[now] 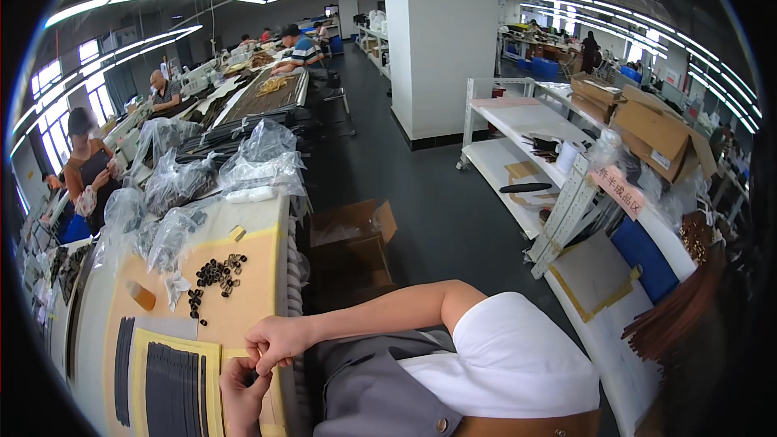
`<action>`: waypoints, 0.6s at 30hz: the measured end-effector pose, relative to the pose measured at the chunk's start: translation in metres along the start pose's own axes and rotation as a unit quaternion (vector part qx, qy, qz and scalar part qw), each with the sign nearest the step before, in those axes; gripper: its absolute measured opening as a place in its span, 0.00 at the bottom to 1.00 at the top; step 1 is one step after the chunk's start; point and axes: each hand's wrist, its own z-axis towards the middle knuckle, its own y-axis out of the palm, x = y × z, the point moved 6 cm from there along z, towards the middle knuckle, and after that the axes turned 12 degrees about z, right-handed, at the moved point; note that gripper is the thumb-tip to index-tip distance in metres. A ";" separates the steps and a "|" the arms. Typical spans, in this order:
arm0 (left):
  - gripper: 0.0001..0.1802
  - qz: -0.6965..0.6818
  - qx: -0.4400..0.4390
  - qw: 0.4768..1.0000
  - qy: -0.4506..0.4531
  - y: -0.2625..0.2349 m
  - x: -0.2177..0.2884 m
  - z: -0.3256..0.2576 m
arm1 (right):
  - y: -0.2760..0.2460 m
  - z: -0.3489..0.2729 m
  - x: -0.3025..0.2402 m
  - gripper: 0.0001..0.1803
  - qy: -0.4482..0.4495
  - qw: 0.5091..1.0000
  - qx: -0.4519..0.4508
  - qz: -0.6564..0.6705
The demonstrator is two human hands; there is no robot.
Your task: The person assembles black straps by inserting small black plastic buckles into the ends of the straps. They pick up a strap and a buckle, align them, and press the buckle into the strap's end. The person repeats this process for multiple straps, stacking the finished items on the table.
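Close together over the right edge of the worktable (pixel 271 263), my left hand (pixel 241 392) and my right hand (pixel 279 341) both have their fingers pinched. A small dark bit shows between the fingertips, too small to name. Beside my left hand, several dark strips (pixel 174 388) lie in a row on a yellow-edged board (pixel 212 356). More black strips (pixel 123 368) lie further left. Past my hands sits a loose pile of small black and metallic pieces, like buckles or sliders (pixel 217 273). An amber container (pixel 141 295) is to the left of the pile.
Clear plastic bags (pixel 263 154) with dark contents cover the table's far part. An open cardboard box (pixel 348 243) stands on the floor by its right edge. A white shelf rack (pixel 518 133) is across the aisle. A co-worker (pixel 91 162) stands at the far left.
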 end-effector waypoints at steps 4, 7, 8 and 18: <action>0.11 0.022 -0.031 0.998 0.042 0.020 0.014 -0.008 | 0.002 -0.024 0.016 0.16 -0.021 0.998 0.010 0.050; 0.11 0.088 -0.021 0.993 0.071 0.028 0.020 -0.013 | 0.003 -0.032 0.026 0.17 -0.049 0.996 0.009 0.077; 0.11 0.113 -0.014 0.990 0.079 0.028 0.020 -0.014 | 0.004 -0.034 0.027 0.17 -0.054 0.995 0.007 0.081; 0.14 0.133 -0.011 0.989 0.058 0.028 0.008 -0.010 | -0.002 -0.031 0.031 0.19 -0.056 0.994 0.007 0.091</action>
